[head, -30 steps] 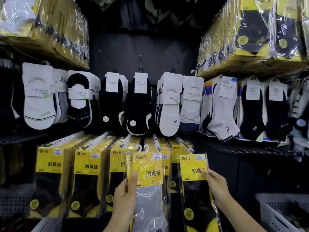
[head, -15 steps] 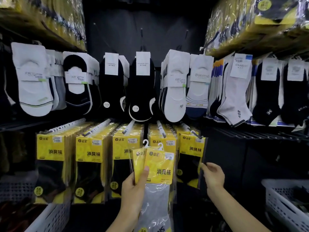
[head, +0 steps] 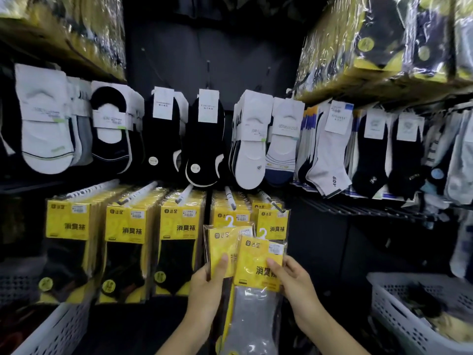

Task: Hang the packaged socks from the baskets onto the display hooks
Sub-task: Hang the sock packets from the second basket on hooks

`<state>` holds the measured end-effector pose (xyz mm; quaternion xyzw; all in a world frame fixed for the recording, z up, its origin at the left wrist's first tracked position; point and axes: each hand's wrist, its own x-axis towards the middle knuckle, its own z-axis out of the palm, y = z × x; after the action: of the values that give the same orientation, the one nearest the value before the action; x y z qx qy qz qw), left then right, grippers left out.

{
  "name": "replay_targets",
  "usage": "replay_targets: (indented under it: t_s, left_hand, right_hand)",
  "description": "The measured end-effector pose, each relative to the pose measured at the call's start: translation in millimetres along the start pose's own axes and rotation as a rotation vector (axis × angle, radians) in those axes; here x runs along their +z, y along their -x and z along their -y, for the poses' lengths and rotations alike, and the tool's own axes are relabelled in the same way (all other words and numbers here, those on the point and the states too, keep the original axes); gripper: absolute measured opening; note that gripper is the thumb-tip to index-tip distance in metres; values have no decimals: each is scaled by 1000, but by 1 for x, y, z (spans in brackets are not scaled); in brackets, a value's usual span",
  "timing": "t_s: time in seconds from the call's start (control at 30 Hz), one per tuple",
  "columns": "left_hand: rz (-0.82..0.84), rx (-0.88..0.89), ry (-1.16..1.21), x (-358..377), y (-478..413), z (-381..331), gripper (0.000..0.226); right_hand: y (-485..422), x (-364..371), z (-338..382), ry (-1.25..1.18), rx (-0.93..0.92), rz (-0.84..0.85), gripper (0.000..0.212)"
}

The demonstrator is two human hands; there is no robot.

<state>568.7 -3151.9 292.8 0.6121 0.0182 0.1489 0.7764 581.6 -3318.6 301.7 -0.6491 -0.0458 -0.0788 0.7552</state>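
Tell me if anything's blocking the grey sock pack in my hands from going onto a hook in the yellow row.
Nothing solid blocks it. The grey sock pack, pinched by the right hand and left hand, sits just below the hook. That hook already carries hanging yellow packs, leaving only its tip bare.

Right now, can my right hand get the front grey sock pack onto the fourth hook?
Probably yes: the right hand already grips the grey sock pack, and the fourth hook tip juts out unobstructed above.

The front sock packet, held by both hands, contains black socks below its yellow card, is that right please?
Not quite: the head view shows grey socks, not black, in the front sock packet. The left hand and right hand do hold the packets.
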Motion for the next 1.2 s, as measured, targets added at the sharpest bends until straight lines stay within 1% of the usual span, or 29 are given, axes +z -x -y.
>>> replay_targets:
  t_s: [0.07, 0.17, 0.23, 0.37, 0.5, 0.6, 0.73, 0.8, 0.9, 0.93, 1.0, 1.07, 1.1, 1.13, 1.2]
  left_hand:
    - [-17, 20, -53, -4, -1, -5, 27]
    - [-22, 47, -109, -11, -2, -13, 18]
    - [-19, 77, -140, -16, -3, -18, 17]
    - [12, 143, -165, -20, -9, -24, 17]
    - [36, 157, -153, -18, -13, -25, 22]
    - [53, 170, -155, -15, -17, -23, 23]
    - [95, 168, -168, -10, -23, -15, 22]
    - [96, 158, -162, -8, -28, -10, 18]
    - [91, 143, -167, -6, -35, -4, 13]
    - [99, 139, -173, -4, -38, -2, 12]
    - [100, 142, -185, -1, -43, 3, 13]
    - [95, 141, -196, 1, -48, 8, 17]
    - [96, 134, -205, 2, -50, 11, 19]
    - [96, 126, -210, 3, -51, 13, 21]
    - [94, 103, -218, 5, -53, 19, 22]
  right_hand:
    - [-1, -11, 4, 11, -4, -47, 17]
    - [-9, -30, 7, 56, -42, -160, 12]
    - [-17, -42, 11, 82, -73, -232, 7]
    - [-39, -54, 27, 81, -114, -314, 7]
    - [-62, -52, 40, 110, -117, -317, 11]
    - [-75, -46, 41, 196, -146, -243, 12]
    - [-92, -43, 33, 221, -142, -177, 12]
    - [-101, -41, 28, 213, -141, -182, 11]
    - [-117, -37, 18, 200, -119, -238, 13]
    - [-123, -35, 14, 195, -111, -258, 12]
    - [-133, -35, 5, 274, -97, -293, 4]
    - [-144, -36, -7, 390, -92, -345, 21]
    - [-147, -37, -11, 425, -79, -397, 29]
    - [-149, -38, -14, 453, -62, -452, 34]
    - [-149, -39, -19, 478, -20, -532, 37]
